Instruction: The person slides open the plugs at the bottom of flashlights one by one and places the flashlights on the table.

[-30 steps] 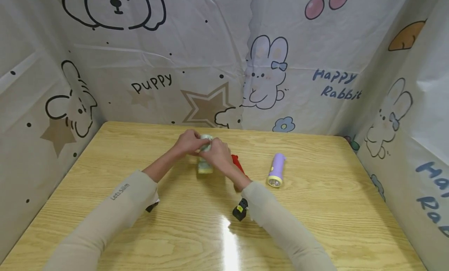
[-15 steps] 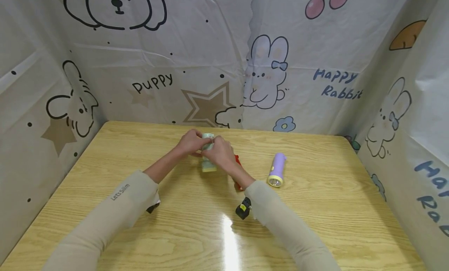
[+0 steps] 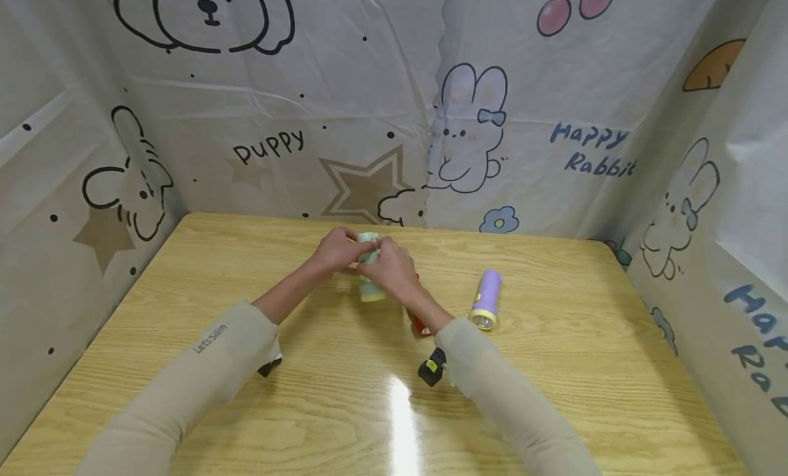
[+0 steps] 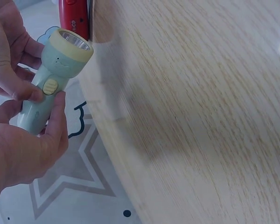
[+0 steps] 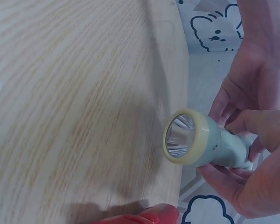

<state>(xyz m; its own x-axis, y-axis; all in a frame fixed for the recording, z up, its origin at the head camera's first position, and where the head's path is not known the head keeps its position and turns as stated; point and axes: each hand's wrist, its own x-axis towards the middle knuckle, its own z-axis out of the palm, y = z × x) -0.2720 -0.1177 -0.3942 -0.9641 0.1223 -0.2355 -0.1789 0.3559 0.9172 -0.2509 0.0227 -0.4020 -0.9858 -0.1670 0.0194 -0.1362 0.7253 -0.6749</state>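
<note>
Firstly, one mint-green flashlight (image 4: 60,64), pale yellow at the rim, with reflector and ribbed yellow switch (image 4: 50,87); located between the two hands over the far part of the table (image 3: 332,407), its lens end turned toward the person. Left hand (image 3: 336,250): fingers curled round the barrel, gripping it. Right hand (image 3: 391,265): likewise closed about the flashlight, its thumb tip at the edge of the switch; whether that thumb presses cannot be told. One glossy red article (image 3: 423,325), lying near the green flashlight, partly hidden by the right forearm. One lilac flashlight (image 3: 488,291) with yellow rim, lying farther right, well apart from both hands, lens toward the person. One small black item (image 3: 429,377) bearing a yellow piece, beside the right sleeve (image 3: 492,387); its kind is unclear. One black-and-white item (image 3: 269,366), mostly covered by the left sleeve (image 3: 185,380), which is pale and carries printed lettering. Table: light wood grain, with a bright streak of reflected light. Surround: pale printed cloth (image 3: 369,86) with rabbits, dogs, stars, and the words "Puppy" and "Happy Rabbit".
</note>
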